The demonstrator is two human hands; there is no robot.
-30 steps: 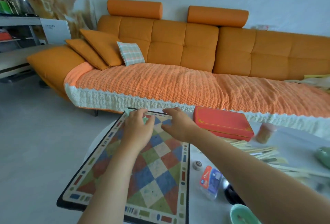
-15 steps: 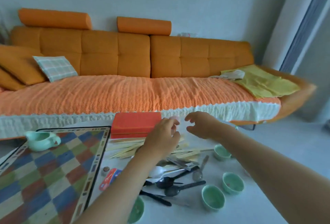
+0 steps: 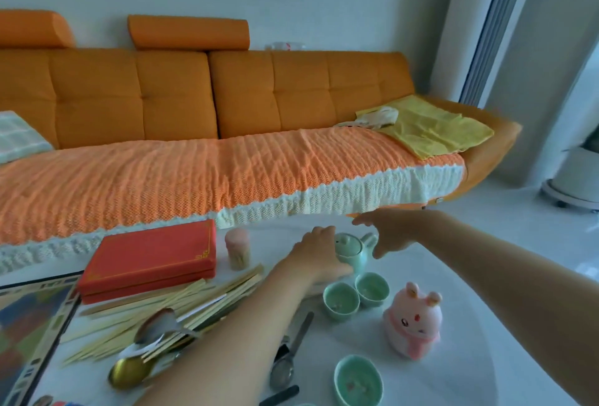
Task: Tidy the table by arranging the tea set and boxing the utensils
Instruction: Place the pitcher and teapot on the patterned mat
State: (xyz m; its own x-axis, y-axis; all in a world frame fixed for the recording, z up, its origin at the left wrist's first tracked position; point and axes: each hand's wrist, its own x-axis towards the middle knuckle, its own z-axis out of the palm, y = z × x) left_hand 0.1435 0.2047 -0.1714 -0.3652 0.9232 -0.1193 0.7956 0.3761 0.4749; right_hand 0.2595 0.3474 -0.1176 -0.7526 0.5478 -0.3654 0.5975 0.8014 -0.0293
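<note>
Near the far edge of the white table (image 3: 275,237): a mint green teapot (image 3: 351,251), upright, with its lid on. Right up against its left side, the left hand (image 3: 319,255), with bent fingers up by the lid. Too blurry to tell whether holding the pot or only touching it. Just past the pot on the right, the right hand (image 3: 389,232), spread wide and holding nothing, with the thumb close to the pot's right side. Cannot tell if touching.

Just in front of the teapot, a small green cup (image 3: 342,303) and a second cup (image 3: 372,289), side by side and touching. Closer to the near edge, a third cup (image 3: 358,379), all alone. Next to the two cups, toward the right edge, a pink bunny toy (image 3: 413,324), upright.

Toward the far left of the table, a shut red box (image 3: 149,256), lying flat. Just to its right, a little toothpick jar (image 3: 238,248), upright. In front of the box, a messy heap of wooden chopsticks (image 3: 181,302) with spoons mixed in. At the near end of the heap, a gold spoon (image 3: 129,373). Beside the left arm, a dark spoon (image 3: 291,347).

Along the left edge, a mat (image 3: 29,324) with coloured squares.

Behind the table, a long orange sofa (image 3: 194,97), with a yellow cloth (image 3: 434,127) at its right end.
</note>
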